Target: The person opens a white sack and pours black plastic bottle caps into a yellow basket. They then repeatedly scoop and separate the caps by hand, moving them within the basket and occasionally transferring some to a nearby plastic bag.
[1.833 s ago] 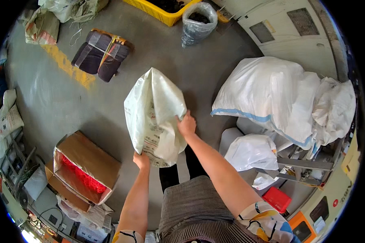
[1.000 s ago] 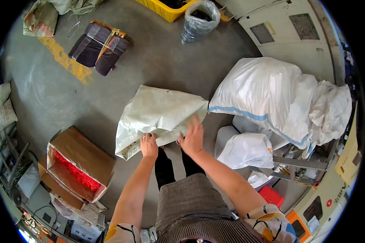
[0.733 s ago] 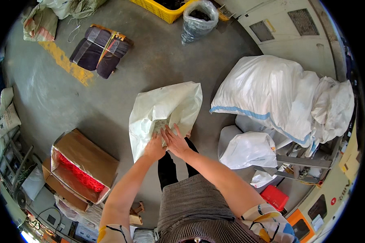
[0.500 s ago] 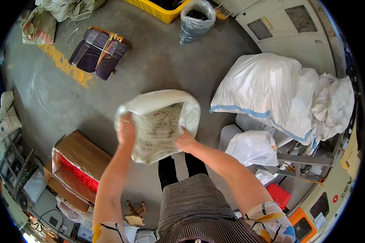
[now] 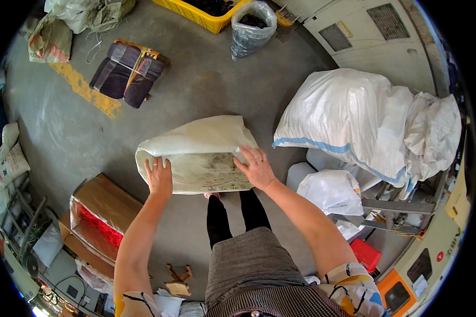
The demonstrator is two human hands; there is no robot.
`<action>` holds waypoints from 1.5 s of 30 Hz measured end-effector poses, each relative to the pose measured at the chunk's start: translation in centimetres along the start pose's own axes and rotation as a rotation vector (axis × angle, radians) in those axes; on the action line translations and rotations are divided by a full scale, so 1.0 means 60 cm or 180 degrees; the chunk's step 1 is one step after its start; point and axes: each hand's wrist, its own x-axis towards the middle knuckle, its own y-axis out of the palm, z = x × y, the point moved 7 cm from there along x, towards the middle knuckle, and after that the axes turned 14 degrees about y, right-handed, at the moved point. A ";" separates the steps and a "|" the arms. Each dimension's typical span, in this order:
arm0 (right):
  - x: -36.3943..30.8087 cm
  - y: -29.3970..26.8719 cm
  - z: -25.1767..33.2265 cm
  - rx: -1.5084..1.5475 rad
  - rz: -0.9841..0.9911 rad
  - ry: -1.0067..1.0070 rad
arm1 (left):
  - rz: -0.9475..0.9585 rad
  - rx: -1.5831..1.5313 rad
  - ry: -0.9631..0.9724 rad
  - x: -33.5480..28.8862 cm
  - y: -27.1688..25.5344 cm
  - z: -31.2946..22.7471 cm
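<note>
In front of my legs is a pale whitish sack (image 5: 201, 138), its mouth wide and its rim folded over. Dark smudges and faint print show on its inner face. My left hand (image 5: 159, 177) lies on the near left part of the sack, fingers stretched out over the film. At the right side of the mouth, my right hand (image 5: 256, 168) has its fingers spread against the sack's edge. What the sack holds, if anything, I cannot make out.
Left of my legs is a cardboard box (image 5: 108, 198) with red netting-like material, near a small wooden stool (image 5: 178, 280). A big white sack (image 5: 349, 111) bulges at right. Farther off lie a strapped dark bundle (image 5: 128, 74), a yellow crate (image 5: 209, 20) and a clear bag (image 5: 253, 34).
The sack's mouth has gone from rounded to wider and flatter, stretching left. My hands have moved farther apart, and their fingers have changed from gripping the rim to spread out.
</note>
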 end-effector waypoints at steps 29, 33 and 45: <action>0.261 0.058 -0.019 -0.0059 -0.0276 0.0279 | 0.0120 -0.0889 0.0672 -0.066 0.100 -0.087; 0.248 0.066 -0.016 0.0458 -0.0187 0.0340 | -0.1214 -0.1701 0.0691 -0.068 -0.020 -0.083; 0.047 0.243 0.034 0.4397 0.2487 0.3857 | -0.1491 -0.3071 -0.0259 0.049 0.030 -0.025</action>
